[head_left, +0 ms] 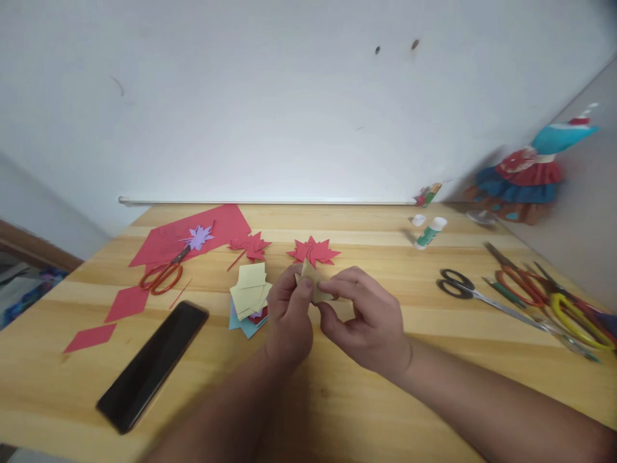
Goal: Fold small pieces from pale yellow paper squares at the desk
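Note:
A small piece of pale yellow paper [310,275], folded to a point at the top, is held above the table between both hands. My left hand [290,315] is closed, its thumb pressing on the paper's face. My right hand [364,315] pinches the paper's right corner between thumb and fingers. Just left of my left hand lies a stack of yellow paper squares [250,289] over blue, purple and red ones. Beyond my hands rest a red paper leaf cutout [314,249] and another red leaf cutout [250,245].
Orange-handled scissors [164,276] and a purple paper star [198,238] lie by a red sheet [159,241]. A phone [154,366] lies front left. At right are a glue stick [430,233], black-handled scissors [457,285], yellow-handled scissors [578,321] and a cloth doll [525,170].

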`<state>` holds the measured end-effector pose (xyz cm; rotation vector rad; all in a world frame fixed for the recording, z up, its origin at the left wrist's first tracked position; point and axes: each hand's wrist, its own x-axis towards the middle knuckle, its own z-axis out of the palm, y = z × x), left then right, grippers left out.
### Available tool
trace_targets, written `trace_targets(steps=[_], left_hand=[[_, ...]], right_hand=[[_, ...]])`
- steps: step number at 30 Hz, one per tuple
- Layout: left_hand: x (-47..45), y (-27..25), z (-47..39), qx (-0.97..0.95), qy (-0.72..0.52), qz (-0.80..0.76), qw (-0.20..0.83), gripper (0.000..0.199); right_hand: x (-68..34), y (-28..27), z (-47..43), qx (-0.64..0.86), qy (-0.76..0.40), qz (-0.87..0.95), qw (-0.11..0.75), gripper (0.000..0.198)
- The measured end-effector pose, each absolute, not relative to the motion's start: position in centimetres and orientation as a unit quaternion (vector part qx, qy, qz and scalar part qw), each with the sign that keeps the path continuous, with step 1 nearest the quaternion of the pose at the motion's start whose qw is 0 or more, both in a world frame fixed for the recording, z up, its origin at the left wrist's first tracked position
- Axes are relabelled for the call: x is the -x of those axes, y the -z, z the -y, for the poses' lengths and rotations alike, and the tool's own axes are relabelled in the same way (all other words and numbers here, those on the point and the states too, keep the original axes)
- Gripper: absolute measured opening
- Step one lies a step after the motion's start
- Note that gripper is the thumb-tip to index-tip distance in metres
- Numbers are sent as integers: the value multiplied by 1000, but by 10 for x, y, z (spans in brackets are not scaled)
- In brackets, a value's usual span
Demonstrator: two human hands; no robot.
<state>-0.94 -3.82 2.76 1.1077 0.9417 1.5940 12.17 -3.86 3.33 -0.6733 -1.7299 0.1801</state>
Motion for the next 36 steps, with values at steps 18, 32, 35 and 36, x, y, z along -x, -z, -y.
trace_targets(steps=[18, 32, 35, 36], left_hand=[[12, -24, 27, -451, -651, -400, 460, 30], [19, -21, 25, -490, -645, -367, 458, 22], [21, -22, 25, -499, -641, -365, 455, 21], [21, -22, 26, -501, -642, -361, 455, 20]], right_hand=[[-123, -30, 33, 374, -80, 731, 566, 24], [-122, -33, 34, 341, -118, 742, 564, 21], [-121, -31, 34, 341, -138, 735, 569, 21], [-121, -31, 34, 340, -148, 733, 570, 21]])
